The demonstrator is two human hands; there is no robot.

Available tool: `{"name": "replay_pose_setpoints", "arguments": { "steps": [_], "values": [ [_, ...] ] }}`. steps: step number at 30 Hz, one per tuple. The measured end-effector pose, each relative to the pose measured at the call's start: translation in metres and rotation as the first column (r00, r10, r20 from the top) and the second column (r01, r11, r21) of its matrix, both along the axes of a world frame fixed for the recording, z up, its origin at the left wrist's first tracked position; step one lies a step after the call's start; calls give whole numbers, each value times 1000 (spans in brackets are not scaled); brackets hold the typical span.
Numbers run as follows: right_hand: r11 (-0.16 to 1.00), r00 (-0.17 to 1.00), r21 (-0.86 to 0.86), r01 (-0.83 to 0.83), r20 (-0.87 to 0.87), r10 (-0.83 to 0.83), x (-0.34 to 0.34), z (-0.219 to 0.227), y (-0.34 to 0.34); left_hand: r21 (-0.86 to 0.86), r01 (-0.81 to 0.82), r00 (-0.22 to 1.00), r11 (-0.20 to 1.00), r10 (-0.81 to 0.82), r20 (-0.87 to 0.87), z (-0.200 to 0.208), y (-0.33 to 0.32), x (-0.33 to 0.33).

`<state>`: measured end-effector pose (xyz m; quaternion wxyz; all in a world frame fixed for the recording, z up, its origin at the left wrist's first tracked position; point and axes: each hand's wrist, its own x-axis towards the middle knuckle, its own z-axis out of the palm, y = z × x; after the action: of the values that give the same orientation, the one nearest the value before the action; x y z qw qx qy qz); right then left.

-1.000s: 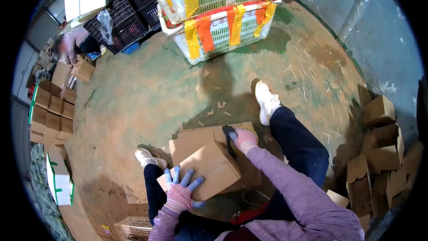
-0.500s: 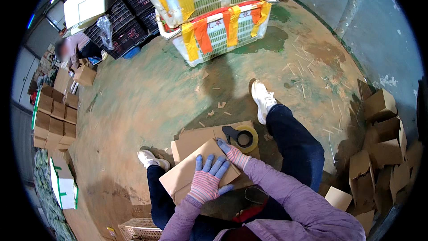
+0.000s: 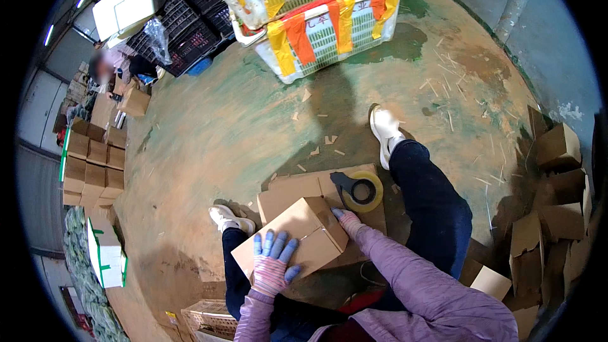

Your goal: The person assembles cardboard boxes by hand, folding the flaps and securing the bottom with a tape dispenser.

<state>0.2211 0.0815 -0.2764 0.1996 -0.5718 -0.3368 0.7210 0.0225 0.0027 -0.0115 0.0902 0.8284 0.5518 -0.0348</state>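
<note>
A closed brown cardboard box (image 3: 310, 240) sits at an angle between my knees, with a seam across its top. My left hand (image 3: 273, 263), in a striped glove with blue fingers, lies on the box's left part, fingers spread. My right hand (image 3: 348, 222), gloved alike, grips the box's right end; its fingertips are partly hidden. Just beyond that hand lies a black tape dispenser (image 3: 345, 185) with a roll of clear yellowish tape (image 3: 378, 191). The dispenser rests on flat cardboard (image 3: 288, 191) under and behind the box.
Stacked plastic crates (image 3: 316, 44) stand ahead. Opened cartons (image 3: 560, 215) crowd the right wall. Brown boxes (image 3: 95, 171) are piled at left near a white green-edged box (image 3: 106, 252). Another person (image 3: 120, 63) bends over a carton at far left. Cardboard scraps (image 3: 330, 140) litter the floor.
My left hand has slid left across the box, uncovering its top seam. My right hand has moved from the top's far corner to the right end. The whole view has shifted slightly.
</note>
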Motion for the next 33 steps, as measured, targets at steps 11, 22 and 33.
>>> {"name": "replay_pose_setpoints", "arguments": {
  "steps": [11, 22, 33],
  "values": [
    [982, 793, -190, 20, -595, -131, 2, 108, 21, -345, -861, -186, 375, 399, 898, -87, -105, -130],
    [684, 612, 227, 693, -686, -393, 168, 378, 70, -698, -520, -387, 492, 594, 706, -68, -83, -103],
    [-502, 155, 810, 303, -562, -813, 301, 449, -119, -670, -384, -57, 635, 708, 704, -107, -58, -108]
  ]
}}
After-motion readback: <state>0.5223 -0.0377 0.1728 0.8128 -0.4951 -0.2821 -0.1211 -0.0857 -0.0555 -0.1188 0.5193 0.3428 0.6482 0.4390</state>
